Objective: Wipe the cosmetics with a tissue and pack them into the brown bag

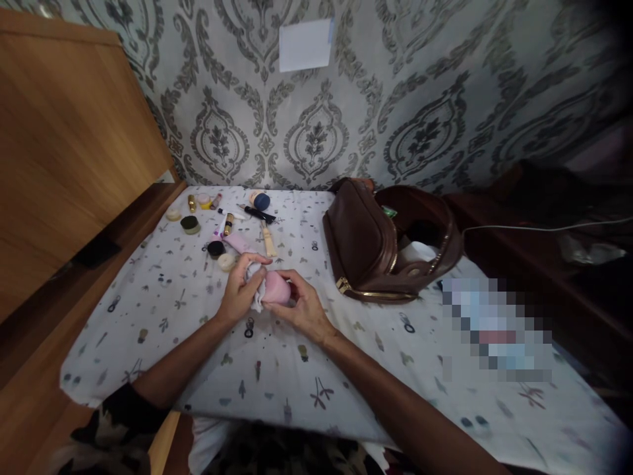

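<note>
Near the middle of the cloth-covered table, my right hand (307, 307) is wrapped round a pink rounded container (277, 288). Pressed against the container's left side is a crumpled pale cloth (256, 280), which my left hand (240, 290) grips with bent fingers. Just beyond my left hand lie a cream round jar (226, 262), a black-lidded jar (215, 249) and a pink tube (240, 241). A beige tube (268, 239) lies behind the pink container. The container's underside is hidden by my fingers.
An open brown bag (366, 231) stands on the right of the patterned tablecloth (208, 369). Several small cosmetics, with a blue-lidded bottle (261, 201), lie at the back left. A wooden cabinet (74, 132) borders the left; a blurred patch (494, 330) covers something at the right.
</note>
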`<state>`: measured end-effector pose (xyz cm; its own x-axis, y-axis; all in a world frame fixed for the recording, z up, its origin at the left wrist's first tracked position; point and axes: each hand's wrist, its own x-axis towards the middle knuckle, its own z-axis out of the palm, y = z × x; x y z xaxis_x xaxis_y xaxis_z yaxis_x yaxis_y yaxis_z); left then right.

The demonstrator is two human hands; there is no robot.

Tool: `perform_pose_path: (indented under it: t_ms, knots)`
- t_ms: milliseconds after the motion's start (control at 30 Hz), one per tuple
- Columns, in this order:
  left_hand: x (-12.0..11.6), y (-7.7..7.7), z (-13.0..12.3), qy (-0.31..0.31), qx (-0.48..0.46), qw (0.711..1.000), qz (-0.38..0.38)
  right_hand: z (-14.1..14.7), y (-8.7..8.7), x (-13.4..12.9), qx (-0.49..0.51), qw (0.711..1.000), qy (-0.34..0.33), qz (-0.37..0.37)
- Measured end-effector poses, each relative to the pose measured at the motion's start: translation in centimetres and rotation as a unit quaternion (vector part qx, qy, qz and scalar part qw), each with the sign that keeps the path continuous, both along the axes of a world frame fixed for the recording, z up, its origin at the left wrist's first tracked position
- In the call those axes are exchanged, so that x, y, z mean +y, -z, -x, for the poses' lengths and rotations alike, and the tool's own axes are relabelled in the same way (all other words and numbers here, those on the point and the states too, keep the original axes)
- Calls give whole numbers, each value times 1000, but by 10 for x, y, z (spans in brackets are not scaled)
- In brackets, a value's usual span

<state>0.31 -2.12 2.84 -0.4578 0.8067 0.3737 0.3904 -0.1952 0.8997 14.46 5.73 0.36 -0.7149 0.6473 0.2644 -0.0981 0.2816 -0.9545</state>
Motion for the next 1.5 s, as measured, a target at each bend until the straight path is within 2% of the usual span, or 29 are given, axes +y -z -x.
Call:
perform_pose_path:
  t_ms: [167,467,633,700,800,900,1000,1133,1300,1500]
  knots:
    - [-3,-1,-3,44,26,998,-29,1,7,1,5,1000,-2,-13]
    - [-10,5,-3,103,168,979,-47,0,9,4,-13,990,23,-137]
    - [-12,5,-2,140,203,968,-43,-3,9,4,-43,972,22,-230]
    - [-11,4,-3,150,188,970,-34,-3,10,3,-59,961,11,-270]
    - [-10,3,-3,156,118,980,-14,-4,10,1,-89,952,-10,-293]
    - [-6,3,-3,151,18,988,-12,-4,6,-2,-84,956,-40,-278]
    - [-1,7,-2,117,-73,990,-33,-4,3,-4,-51,965,-62,-249]
    - [4,16,-3,68,-177,981,-39,-3,2,-4,-18,977,-46,-209]
    - [6,18,-8,31,-182,983,-10,-3,1,-2,-29,982,-13,-186]
    - [4,11,-11,29,-159,987,10,-2,0,0,-34,987,35,-154]
